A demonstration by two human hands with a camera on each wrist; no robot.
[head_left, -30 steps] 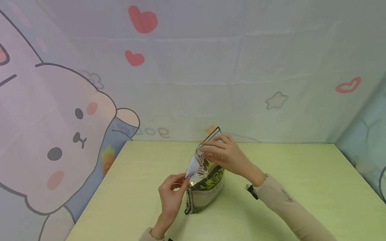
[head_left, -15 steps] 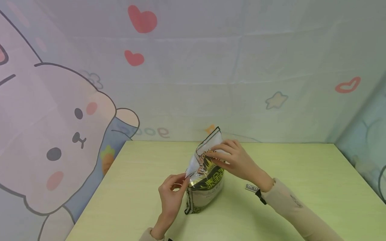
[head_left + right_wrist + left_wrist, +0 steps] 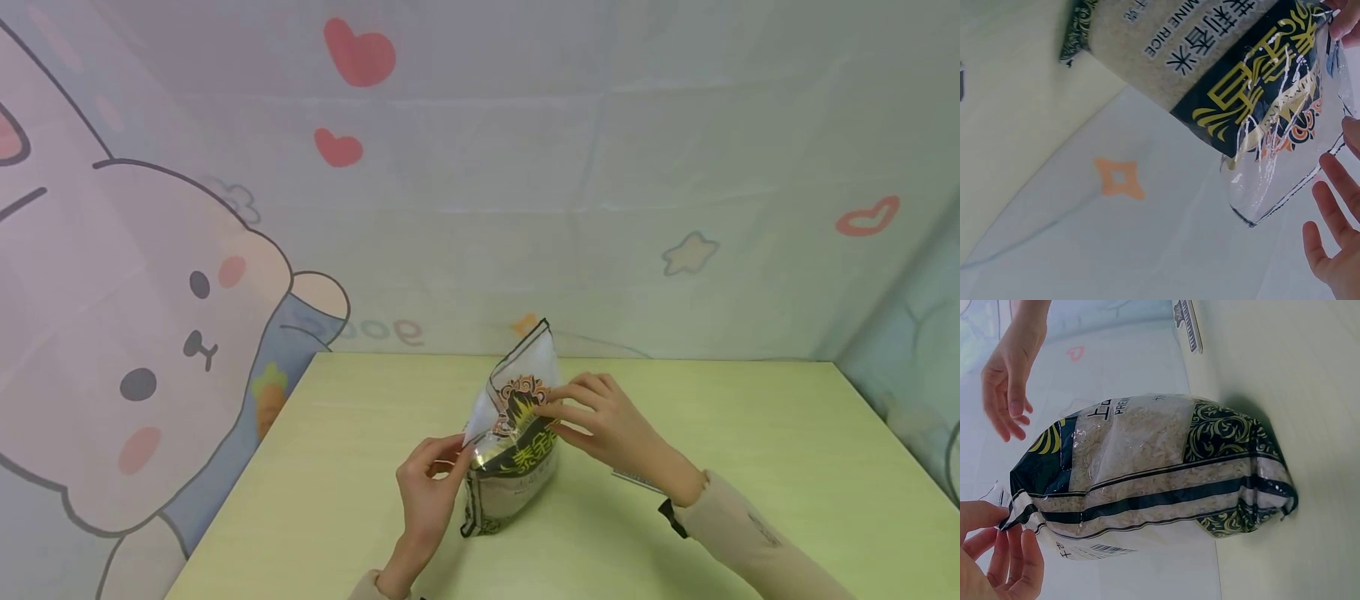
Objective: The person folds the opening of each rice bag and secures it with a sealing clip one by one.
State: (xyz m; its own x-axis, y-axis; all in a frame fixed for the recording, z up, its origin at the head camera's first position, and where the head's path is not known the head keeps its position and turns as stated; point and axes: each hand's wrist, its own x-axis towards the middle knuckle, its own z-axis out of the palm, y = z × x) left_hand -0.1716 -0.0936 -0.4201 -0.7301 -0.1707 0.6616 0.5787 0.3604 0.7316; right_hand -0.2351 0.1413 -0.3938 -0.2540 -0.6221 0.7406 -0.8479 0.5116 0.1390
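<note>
A clear-windowed bag of rice [image 3: 517, 483] stands upright on the table, its slack top rising to a point at the back. My left hand [image 3: 429, 496] pinches the bag's near top corner between thumb and fingers, which the left wrist view shows closely. To the right of the bag is my right hand [image 3: 611, 429], its fingers loosely bent and spread, with a gap to the bag in the left wrist view. In the right wrist view, the right hand's fingers [image 3: 1335, 212] hold nothing, near the clear top edge of the bag.
A small flat strip with a dark bar pattern [image 3: 1188, 325] lies on the table, partly hidden behind my right forearm in the head view. The pale yellow table [image 3: 322, 467] ends at a fabric backdrop [image 3: 465, 250] printed with a rabbit and hearts.
My right hand has moved down and to the right, away from the bag's upper part, uncovering more of its print. My left hand keeps its pinch on the corner.
</note>
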